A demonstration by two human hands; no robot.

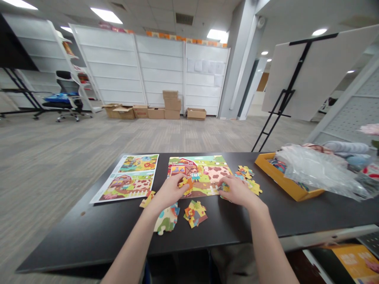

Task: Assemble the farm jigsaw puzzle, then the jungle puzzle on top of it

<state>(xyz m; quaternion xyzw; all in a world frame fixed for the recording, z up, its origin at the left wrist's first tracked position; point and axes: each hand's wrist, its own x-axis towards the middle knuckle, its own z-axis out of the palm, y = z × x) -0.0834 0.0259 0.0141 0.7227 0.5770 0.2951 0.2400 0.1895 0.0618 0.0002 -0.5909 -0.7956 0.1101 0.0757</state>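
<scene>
**A:** Head view, then: where do the hands sit against the puzzle [204, 173]?

**B:** Both are at its near edge, on the black table [89, 232]. The left hand [170, 192] is at the lower left part and the right hand [237, 192] at the lower right corner. The farm picture stretches away from them, its long side running left to right.

**A:** And what is each hand doing?

**B:** The left hand has thumb and fingers pinched on a yellow-and-orange piece [186, 182], right at the puzzle's lower strip. I can't tell whether it touches the picture or sits just above it. The right hand lies palm down with its fingers bent onto the border. I can't tell whether it grips anything underneath.

**A:** Which way do the spare bits lie?

**B:** The loose pieces [248, 178] lie just right of the puzzle, beyond the right hand's knuckles and clearly nearer that hand. The near pieces [195, 213] sit on the person's side of the puzzle, between the two forearms. One more clump is partly under the left wrist, so the left hand is closer to those.

**A:** Anything else around?

**B:** A picture sheet [130, 177] lies flat just left of the puzzle, beside the left hand. A yellow tray [299, 194] sits off to the right, partly under a plastic bag [316, 169], well apart from both hands.
</scene>
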